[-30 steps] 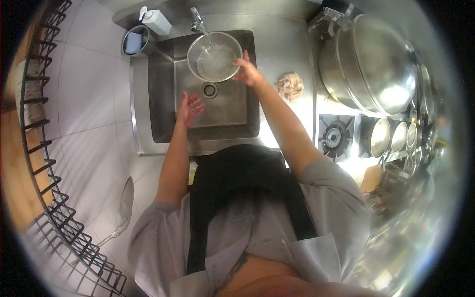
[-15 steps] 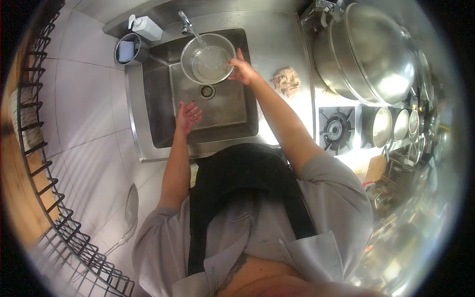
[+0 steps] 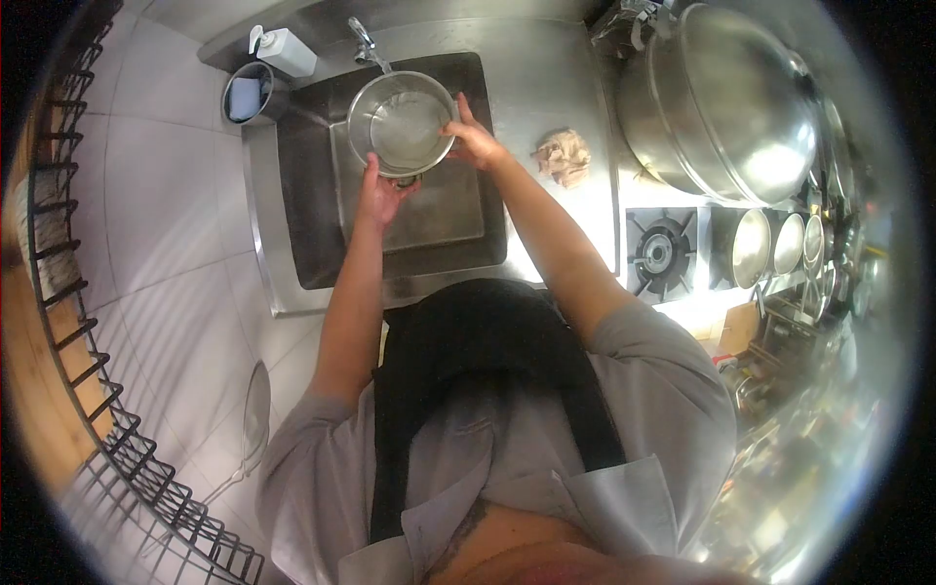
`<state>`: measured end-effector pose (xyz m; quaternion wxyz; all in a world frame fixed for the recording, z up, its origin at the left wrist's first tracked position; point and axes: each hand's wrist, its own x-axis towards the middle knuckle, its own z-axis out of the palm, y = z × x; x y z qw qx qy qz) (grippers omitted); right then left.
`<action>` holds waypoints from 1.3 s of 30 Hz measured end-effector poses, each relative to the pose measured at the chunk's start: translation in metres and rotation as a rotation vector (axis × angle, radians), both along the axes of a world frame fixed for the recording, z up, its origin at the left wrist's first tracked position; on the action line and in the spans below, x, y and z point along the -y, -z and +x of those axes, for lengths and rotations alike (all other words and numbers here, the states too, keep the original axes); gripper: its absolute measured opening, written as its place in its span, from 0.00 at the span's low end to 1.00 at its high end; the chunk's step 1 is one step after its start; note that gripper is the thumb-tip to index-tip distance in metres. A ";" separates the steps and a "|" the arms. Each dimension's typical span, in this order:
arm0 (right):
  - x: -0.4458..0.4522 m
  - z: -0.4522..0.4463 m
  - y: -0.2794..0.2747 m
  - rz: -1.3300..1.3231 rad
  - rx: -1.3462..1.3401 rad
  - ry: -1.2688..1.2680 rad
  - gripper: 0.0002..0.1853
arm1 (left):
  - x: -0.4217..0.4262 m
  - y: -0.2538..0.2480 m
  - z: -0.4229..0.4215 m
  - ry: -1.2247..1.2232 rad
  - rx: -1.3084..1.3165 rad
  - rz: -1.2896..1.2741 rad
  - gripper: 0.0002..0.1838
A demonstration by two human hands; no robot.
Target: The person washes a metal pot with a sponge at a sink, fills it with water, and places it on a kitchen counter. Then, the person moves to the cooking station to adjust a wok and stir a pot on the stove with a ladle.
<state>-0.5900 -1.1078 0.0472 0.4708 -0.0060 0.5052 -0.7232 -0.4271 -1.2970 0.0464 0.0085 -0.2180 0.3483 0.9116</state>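
A round metal bowl with water in it is held over the sink, just in front of the faucet. My right hand grips the bowl's right rim, thumb over the edge. At the near left rim is my left hand, its thumb on the edge and its other fingers under the bowl, partly hidden. A short bit of water shows at the spout, behind the bowl's far rim.
A crumpled brown cloth lies on the steel counter to the right. Further right are a large domed pot, a gas burner and several smaller pots. A soap bottle and a container with a blue sponge stand at the back left.
My left hand has risen from over the sink and taken hold of the bowl's near rim. The bowl has shifted slightly left and nearer, and the faucet stream no longer visibly falls into it.
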 end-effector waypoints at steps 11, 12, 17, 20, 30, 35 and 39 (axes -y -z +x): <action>-0.017 -0.023 -0.037 -0.182 -0.054 0.366 0.52 | 0.006 0.002 -0.039 -0.185 0.183 0.032 0.29; -0.023 -0.021 -0.050 -0.263 -0.064 0.443 0.53 | 0.004 -0.003 -0.039 -0.169 0.179 0.039 0.29; -0.052 -0.013 -0.118 -0.737 0.114 0.510 0.58 | 0.011 -0.008 -0.045 -0.142 0.135 0.031 0.32; -0.059 -0.008 -0.143 -0.842 0.133 0.486 0.57 | 0.023 0.011 -0.048 -0.118 0.105 0.052 0.31; -0.069 -0.007 -0.090 -0.425 -0.204 0.305 0.28 | 0.012 -0.014 -0.056 -0.117 0.099 0.142 0.41; -0.087 0.031 -0.110 0.161 -0.235 0.213 0.47 | 0.004 -0.021 -0.072 -0.134 0.291 0.090 0.38; -0.108 0.061 -0.112 0.240 -0.223 0.159 0.50 | 0.001 -0.019 -0.072 -0.188 0.330 -0.050 0.35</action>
